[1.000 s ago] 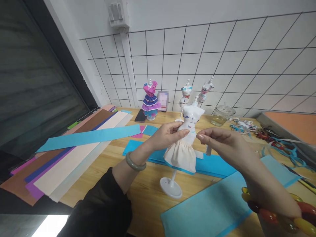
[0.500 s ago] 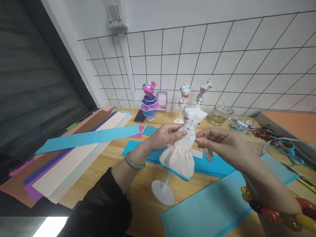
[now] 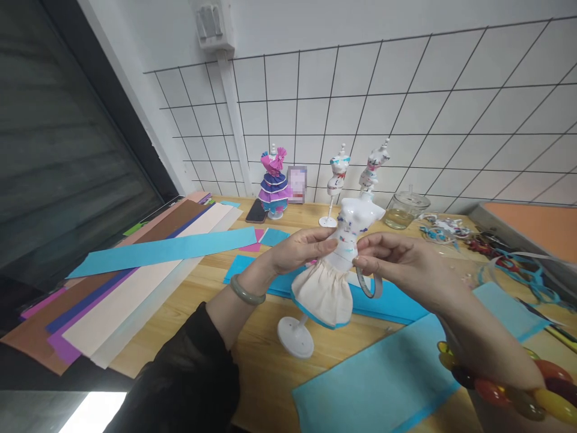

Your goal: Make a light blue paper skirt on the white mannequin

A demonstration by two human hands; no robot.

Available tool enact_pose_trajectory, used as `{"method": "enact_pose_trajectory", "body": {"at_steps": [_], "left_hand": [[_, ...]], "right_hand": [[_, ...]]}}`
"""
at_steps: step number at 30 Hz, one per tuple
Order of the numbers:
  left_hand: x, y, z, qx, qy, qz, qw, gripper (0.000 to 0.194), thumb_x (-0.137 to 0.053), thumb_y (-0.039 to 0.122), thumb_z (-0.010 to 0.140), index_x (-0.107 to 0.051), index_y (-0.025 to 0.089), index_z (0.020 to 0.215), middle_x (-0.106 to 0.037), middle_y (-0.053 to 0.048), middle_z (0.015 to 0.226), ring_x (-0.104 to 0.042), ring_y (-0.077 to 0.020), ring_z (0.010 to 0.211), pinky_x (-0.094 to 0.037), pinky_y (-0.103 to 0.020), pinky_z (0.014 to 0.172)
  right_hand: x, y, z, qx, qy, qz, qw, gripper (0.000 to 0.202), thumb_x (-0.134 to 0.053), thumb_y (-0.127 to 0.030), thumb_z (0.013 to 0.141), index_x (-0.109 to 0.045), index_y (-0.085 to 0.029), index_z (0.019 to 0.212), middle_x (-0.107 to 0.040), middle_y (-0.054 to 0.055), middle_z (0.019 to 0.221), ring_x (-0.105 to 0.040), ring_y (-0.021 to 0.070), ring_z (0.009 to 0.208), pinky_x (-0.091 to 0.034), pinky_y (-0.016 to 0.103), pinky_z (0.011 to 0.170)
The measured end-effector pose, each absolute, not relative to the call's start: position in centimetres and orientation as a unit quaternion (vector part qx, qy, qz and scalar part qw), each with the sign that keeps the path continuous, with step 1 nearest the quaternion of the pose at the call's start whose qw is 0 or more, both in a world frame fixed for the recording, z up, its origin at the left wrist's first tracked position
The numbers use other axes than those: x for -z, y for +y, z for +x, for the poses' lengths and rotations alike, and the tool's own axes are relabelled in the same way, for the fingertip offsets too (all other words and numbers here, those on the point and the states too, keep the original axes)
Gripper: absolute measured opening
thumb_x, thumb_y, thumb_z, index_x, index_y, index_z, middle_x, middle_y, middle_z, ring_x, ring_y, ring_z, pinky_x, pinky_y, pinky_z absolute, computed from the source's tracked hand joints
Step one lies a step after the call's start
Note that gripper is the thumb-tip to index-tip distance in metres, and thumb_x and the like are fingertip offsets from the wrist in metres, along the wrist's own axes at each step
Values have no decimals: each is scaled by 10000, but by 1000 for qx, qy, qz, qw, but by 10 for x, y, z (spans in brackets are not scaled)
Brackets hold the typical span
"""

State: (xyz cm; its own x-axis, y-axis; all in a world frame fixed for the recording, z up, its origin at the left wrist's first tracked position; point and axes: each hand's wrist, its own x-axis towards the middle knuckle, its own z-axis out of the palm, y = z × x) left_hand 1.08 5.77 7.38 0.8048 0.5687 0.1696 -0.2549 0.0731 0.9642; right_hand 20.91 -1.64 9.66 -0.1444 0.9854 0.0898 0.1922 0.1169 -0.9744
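Note:
A small white mannequin [image 3: 360,215] leans to the right, its round base [image 3: 296,337] low over the table. It wears a gathered cream skirt [image 3: 322,294] with a blue hem. My left hand [image 3: 304,248] grips the mannequin at the left side of its waist, thumb in front. At the right side of the waist, the fingers of my right hand [image 3: 390,255] are pinched on a thin strip from a tape roll [image 3: 369,282], which hangs below them.
Long coloured paper strips [image 3: 162,252] lie at the left. Blue sheets [image 3: 378,379] lie in front. Behind stand a dressed mannequin [image 3: 274,186], two bare ones [image 3: 337,174], a phone [image 3: 256,210] and a glass jar [image 3: 401,213]. Scissors and cords [image 3: 523,276] are at the right.
The mannequin's top has tilted a little further right and its base has risen slightly. My right hand has shifted slightly left, and the tape roll has turned so its ring shows.

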Motion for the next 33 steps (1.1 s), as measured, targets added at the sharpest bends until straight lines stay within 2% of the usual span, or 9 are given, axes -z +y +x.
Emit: {"method": "enact_pose_trajectory", "body": {"at_steps": [6, 9, 12, 14, 17, 21, 26, 29, 33], "left_hand": [[-71, 60, 9, -253, 95, 596, 756, 395, -716, 486, 742, -690, 193, 1005, -658, -68, 967, -601, -149, 856, -457, -261, 739], [-71, 61, 9, -257, 101, 581, 766, 485, -737, 490, 716, -645, 209, 1101, -652, -79, 1028, -610, -166, 908, -464, -277, 771], [-72, 63, 10, -292, 142, 588, 741, 592, -756, 500, 684, -576, 207, 1166, -646, -77, 978, -621, -168, 851, -467, -289, 734], [-72, 65, 12, -341, 181, 608, 694, 566, -771, 486, 667, -557, 191, 1100, -626, -38, 863, -604, -137, 759, -451, -264, 679], [-69, 66, 16, -426, 208, 631, 615, 456, -783, 449, 660, -501, 178, 894, -558, 27, 756, -552, -87, 678, -422, -226, 636], [-71, 61, 19, -470, 231, 696, 490, 347, -660, 459, 789, -466, 172, 772, -511, 35, 721, -499, -81, 670, -396, -226, 628], [-83, 49, 14, -411, 261, 803, 344, 241, -439, 389, 928, -536, 179, 862, -594, -19, 861, -554, -144, 835, -426, -286, 764], [-86, 45, 13, -367, 278, 833, 306, 185, -523, 352, 871, -514, 198, 973, -616, -42, 1035, -572, -195, 983, -436, -342, 855], [-81, 41, 19, -359, 324, 839, 249, 344, -657, 358, 757, -456, 218, 1000, -603, -43, 1081, -562, -234, 1042, -447, -384, 870]], "right_hand": [[-93, -16, 209, -430, -660, -471, 396, 309, -732, -471, 732, -720, -207, 891, -620, 5, 631, -533, 109, 477, -480, 254, 424], [-94, -18, 208, -372, -682, -485, 401, 313, -719, -493, 734, -744, -207, 861, -656, 30, 685, -546, 118, 505, -469, 260, 434], [-97, -19, 204, -308, -689, -516, 405, 348, -695, -535, 737, -748, -202, 819, -651, 28, 648, -545, 125, 485, -470, 279, 452], [-98, -20, 202, -247, -688, -543, 413, 372, -688, -559, 729, -747, -204, 821, -646, 21, 618, -547, 132, 472, -467, 292, 464], [-98, -21, 198, -160, -686, -566, 428, 374, -688, -568, 716, -741, -212, 818, -680, 30, 688, -549, 133, 475, -453, 302, 479], [-97, -21, 195, -145, -660, -597, 433, 355, -681, -555, 727, -730, -219, 832, -688, 35, 700, -573, 156, 503, -457, 318, 507], [-97, -20, 194, -136, -633, -621, 443, 320, -697, -526, 722, -722, -225, 827, -609, 6, 560, -543, 161, 482, -418, 308, 480], [-97, -19, 193, -140, -627, -622, 448, 328, -696, -522, 721, -716, -219, 845, -569, -6, 521, -506, 150, 462, -399, 301, 473], [-96, -19, 189, -130, -629, -622, 448, 315, -679, -513, 738, -703, -215, 836, -556, -8, 520, -493, 148, 476, -392, 294, 473]]}}
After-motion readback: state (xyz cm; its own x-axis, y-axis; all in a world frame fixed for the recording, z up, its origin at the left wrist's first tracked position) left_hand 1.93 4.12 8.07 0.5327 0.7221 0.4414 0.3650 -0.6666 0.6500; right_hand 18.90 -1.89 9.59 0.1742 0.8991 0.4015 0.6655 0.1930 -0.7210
